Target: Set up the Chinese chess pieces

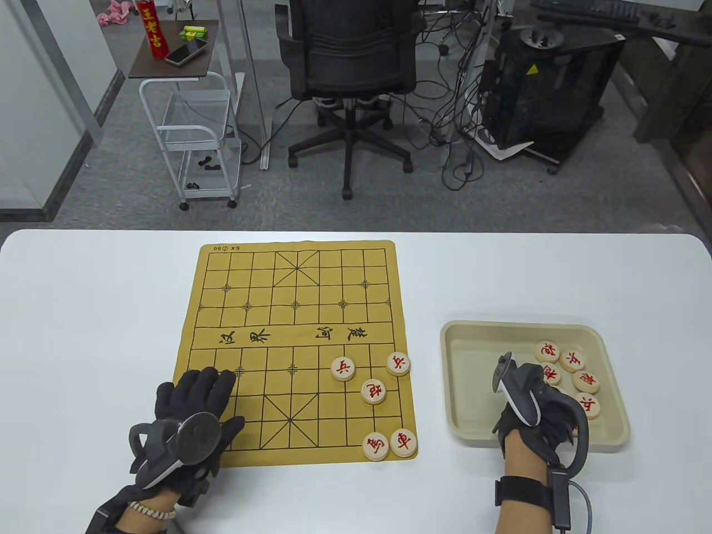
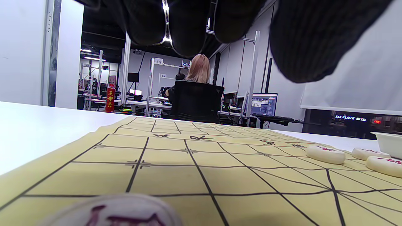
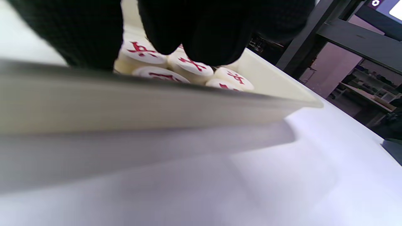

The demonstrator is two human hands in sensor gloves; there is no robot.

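Note:
The yellow chess board mat lies in the middle of the white table. Several round pale pieces with red characters sit on its near right part, among them one by the river and a pair at the near edge. My left hand rests flat with straight fingers on the board's near left corner. One more piece lies on the board under that wrist. My right hand reaches into the beige tray, its fingertips just over the loose red pieces, thumb apart from them.
The tray stands to the right of the board, near the table's front right. Bare white table spreads to the left of the board. Beyond the far edge stand an office chair and a small cart.

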